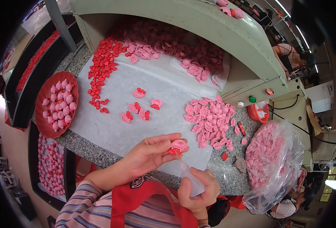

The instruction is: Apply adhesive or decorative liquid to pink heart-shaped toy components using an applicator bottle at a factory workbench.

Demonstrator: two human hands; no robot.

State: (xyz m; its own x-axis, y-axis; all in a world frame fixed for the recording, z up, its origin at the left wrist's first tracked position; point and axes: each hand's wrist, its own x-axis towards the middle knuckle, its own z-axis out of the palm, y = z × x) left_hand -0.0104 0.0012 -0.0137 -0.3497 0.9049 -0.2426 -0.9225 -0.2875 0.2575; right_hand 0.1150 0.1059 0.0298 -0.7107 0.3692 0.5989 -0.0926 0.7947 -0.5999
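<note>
My left hand (145, 152) pinches a small pink ruffled plastic piece (179, 144) with a red bow-shaped part (173, 151) at its lower edge. In my right hand (203, 192) is a translucent squeeze bottle (192, 179), its thin nozzle pointing up at the red part; whether the tip touches it, I cannot tell. Beyond my left hand, several pink pieces joined with red parts, such as one pink-and-red piece (126, 117), lie on the white paper (107, 125). A pile of loose pink pieces (211, 121) spreads to the right of them.
Red parts (99, 68) are heaped at the back left, below a pale green metal hood (213, 26). A red bowl (39, 110) of pink pieces stands at the left. A clear plastic bag (289, 152) of pink pieces and an orange basket (253, 113) are at the right.
</note>
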